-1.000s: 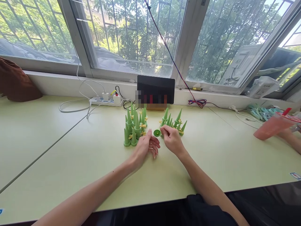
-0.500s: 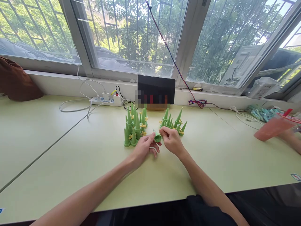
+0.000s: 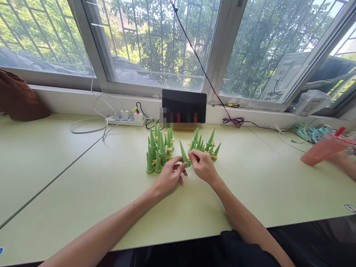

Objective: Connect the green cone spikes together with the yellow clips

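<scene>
A green plastic watering spike (image 3: 183,151) stands nearly upright between my hands, its tip leaning slightly left. My left hand (image 3: 171,173) has its thumb and fingers closed round the spike's lower part. At the spike's right side a small yellow valve (image 3: 189,160) shows, and the fingers of my right hand (image 3: 202,164) are pinched against it. Just beyond my left hand stands a group of green spikes (image 3: 161,146) with yellow valves. A second group of spikes (image 3: 210,139) is behind my right hand, partly hidden by it.
A dark tablet (image 3: 184,105) leans at the sill behind the spikes. Left of it lie a power strip (image 3: 111,120) and white cables. A red-blue wire bundle (image 3: 234,122) lies at the back. On the right, another person's hand (image 3: 343,161) is by a cup of red drink (image 3: 319,149).
The held spike has turned from showing its open round base towards me to standing tip up. My left hand's fingers have shifted round it; my right hand has stayed nearly in place.
</scene>
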The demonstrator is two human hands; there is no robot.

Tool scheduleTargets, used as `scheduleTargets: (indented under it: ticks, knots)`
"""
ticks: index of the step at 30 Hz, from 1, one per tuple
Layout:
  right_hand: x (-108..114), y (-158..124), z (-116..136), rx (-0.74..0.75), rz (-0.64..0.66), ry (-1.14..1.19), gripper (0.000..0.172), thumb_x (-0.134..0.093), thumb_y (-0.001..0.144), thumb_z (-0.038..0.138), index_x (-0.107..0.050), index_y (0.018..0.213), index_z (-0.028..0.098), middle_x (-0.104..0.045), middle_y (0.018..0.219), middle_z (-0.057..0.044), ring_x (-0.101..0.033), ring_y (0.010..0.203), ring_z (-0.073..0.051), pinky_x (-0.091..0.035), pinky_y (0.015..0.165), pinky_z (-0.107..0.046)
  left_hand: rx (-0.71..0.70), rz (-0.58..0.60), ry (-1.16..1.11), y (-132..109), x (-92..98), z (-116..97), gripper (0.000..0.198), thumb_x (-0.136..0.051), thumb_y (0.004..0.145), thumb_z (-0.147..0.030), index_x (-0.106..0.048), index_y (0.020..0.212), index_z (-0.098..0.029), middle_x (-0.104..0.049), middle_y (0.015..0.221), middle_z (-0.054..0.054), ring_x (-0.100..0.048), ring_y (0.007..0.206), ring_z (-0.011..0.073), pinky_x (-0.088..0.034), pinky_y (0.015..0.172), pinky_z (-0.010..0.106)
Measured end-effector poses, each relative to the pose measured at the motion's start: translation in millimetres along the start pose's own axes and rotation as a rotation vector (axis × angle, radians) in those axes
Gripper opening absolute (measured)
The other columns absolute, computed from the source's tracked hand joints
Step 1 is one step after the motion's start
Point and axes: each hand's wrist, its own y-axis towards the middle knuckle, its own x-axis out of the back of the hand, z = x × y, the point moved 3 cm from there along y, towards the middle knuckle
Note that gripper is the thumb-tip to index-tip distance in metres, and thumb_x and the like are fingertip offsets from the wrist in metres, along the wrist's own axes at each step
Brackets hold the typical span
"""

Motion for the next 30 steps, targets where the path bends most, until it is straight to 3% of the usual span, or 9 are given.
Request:
scheduleTargets:
  ticks: [6,16,20,30]
  knots:
    - [-0.3,-0.5,0.9,-0.004,-0.024,-0.026,0.035,-0.043,0.093,0.037,-0.038,0.062,0.021,-0.041,0.054,0.003,-0.032,0.05,-0.011,-0.027,0.052,-0.026,-0.019,-0.021,-0.018,1.5,2.3,0.0,0.034,-0.059,0.084,-0.046,-0.06,0.105,-0.02,-0.059,0.089,0.005,-0.062,0.071,0.0157,-0.054,0.042,0.023]
    - [-2.6,-1.7,1.8,-0.047,-0.042,0.004,0.035,-0.046,0.092,0.038,-0.042,0.062,0.02,-0.039,0.053,0.004,-0.034,0.05,-0.011,-0.029,0.051,-0.025,-0.018,-0.02,-0.069,3.3,0.6,-1.2,0.035,-0.058,0.085,-0.044,-0.059,0.109,-0.019,-0.058,0.112,0.009,-0.064,0.075,0.0157,-0.054,0.043,0.023]
    - [-5.4,-3.6,4.8,-0.046,0.01,0.056,0.029,-0.05,0.09,0.039,-0.049,0.068,0.02,-0.045,0.054,0.004,-0.037,0.05,-0.01,-0.031,0.051,-0.025,0.011,-0.015,-0.135,5.2,0.5,1.4,0.035,-0.056,0.086,-0.046,-0.06,0.103,-0.017,-0.06,0.106,0.009,-0.064,0.081,0.0178,-0.057,0.05,0.025]
    - [-9.8,-6.1,9.6,0.019,0.134,0.091,0.021,-0.054,0.085,0.033,-0.046,0.07,0.02,-0.046,0.059,0.004,-0.04,0.053,-0.01,-0.033,0.052,-0.023,0.073,-0.005,-0.308,8.5,0.1,12.9,0.032,-0.063,0.082,-0.046,-0.055,0.077,-0.015,-0.052,0.077,0.001,-0.054,0.067,0.0118,-0.054,0.059,0.027]
